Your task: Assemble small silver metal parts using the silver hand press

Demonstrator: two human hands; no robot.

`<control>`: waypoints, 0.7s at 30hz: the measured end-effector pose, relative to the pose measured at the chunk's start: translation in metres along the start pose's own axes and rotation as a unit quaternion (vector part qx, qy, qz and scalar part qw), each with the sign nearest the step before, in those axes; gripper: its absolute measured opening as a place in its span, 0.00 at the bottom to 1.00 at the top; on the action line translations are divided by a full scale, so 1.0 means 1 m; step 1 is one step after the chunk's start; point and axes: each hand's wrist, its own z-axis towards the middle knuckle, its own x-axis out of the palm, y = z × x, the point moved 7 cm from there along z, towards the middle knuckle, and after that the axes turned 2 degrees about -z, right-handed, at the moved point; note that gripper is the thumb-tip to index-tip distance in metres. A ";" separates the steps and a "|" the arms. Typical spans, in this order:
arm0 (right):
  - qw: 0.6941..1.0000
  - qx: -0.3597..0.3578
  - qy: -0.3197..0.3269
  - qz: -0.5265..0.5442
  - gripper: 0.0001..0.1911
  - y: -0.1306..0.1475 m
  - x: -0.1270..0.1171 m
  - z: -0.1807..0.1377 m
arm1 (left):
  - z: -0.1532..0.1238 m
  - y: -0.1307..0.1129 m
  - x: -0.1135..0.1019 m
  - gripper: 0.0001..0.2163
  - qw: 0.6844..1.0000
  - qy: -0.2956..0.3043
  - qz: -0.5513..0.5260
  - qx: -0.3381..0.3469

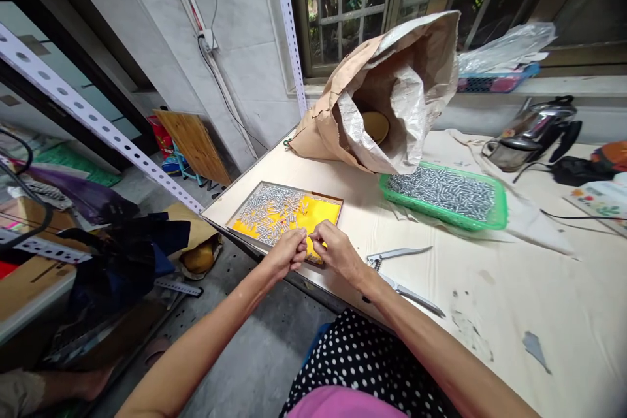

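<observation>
We position our curled left hand (289,251) just beside our curled right hand (339,248); our forearms (210,325) diverge behind them.

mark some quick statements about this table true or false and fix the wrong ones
1. The left hand and right hand are far apart. False: they are close together.
2. Metal pieces lie mostly on the left side of the yellow tray. True.
3. The green basket holds metal pieces. True.
4. The paper sack is tied shut. False: its mouth gapes open.
5. A two-handled tool lies on the table. True.
</observation>
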 end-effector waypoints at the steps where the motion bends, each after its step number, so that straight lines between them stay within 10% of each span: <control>1: 1.000 -0.014 0.003 0.006 0.08 0.002 0.000 -0.002 | -0.001 0.003 0.004 0.21 0.999 0.015 -0.036 -0.032; 6: 0.988 0.058 -0.028 0.140 0.04 -0.002 -0.016 -0.001 | -0.013 -0.019 0.005 0.20 0.989 -0.040 0.091 0.106; 10: 0.972 0.115 0.017 0.206 0.08 -0.001 -0.022 0.002 | -0.031 -0.053 0.010 0.18 0.895 -0.132 0.318 0.285; 16: 0.998 -0.049 0.022 -0.033 0.11 0.023 -0.036 0.000 | -0.040 -0.067 0.020 0.17 0.844 -0.160 0.402 0.318; 21: 0.949 -0.129 0.051 -0.283 0.12 0.036 -0.033 -0.003 | -0.044 -0.070 0.024 0.15 0.855 -0.199 0.381 0.289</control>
